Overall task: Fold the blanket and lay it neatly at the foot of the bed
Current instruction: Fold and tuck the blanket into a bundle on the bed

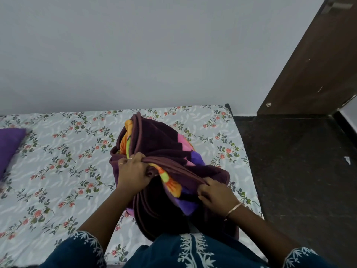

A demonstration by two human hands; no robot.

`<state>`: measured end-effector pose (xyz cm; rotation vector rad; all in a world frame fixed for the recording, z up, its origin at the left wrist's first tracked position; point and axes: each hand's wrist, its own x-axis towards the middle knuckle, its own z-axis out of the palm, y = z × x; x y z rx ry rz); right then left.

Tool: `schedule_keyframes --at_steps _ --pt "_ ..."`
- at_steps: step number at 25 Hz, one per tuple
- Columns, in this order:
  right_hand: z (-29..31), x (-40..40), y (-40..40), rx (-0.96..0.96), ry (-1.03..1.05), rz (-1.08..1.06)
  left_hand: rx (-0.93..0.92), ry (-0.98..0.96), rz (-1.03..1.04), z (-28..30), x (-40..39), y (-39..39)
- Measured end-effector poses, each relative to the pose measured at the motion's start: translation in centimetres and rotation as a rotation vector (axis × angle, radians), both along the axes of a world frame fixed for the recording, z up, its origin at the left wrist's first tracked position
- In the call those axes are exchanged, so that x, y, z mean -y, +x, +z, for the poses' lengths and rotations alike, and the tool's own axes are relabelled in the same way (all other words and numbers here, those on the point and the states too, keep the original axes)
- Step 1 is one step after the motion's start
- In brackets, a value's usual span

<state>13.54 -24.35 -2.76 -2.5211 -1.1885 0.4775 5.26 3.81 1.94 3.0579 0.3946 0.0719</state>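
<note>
A dark maroon fleece blanket (164, 144) with orange, pink and purple patches lies bunched in thick layers on the bed (58, 161), toward its right end. My left hand (133, 171) is closed on a gathered band of its edges near the middle of the pile. My right hand (217, 194), with a bangle on the wrist, pinches the same stacked edges lower right. The edge is stretched between both hands. The lower part of the blanket hangs in shadow against my body.
A floral bedsheet covers the mattress. A purple pillow (9, 149) lies at the far left. The bed's right edge (249, 161) meets a dark stone floor (301, 171). A brown wooden door (313, 64) stands at the upper right, and a plain wall runs behind the bed.
</note>
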Motion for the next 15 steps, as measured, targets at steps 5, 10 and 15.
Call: schedule_keyframes --at_steps 5,10,15 --pt "0.7 -0.3 0.6 -0.685 0.332 -0.345 -0.022 -0.079 0.099 -1.0 -0.6 -1.2" --pt "3.0 -2.1 2.5 -1.509 0.823 -0.799 -0.073 -0.182 0.235 -1.3 -0.7 -2.2" --pt "0.6 -4.6 0.0 -0.577 0.349 -0.513 -0.062 -0.229 0.269 -1.8 -0.3 -2.9"
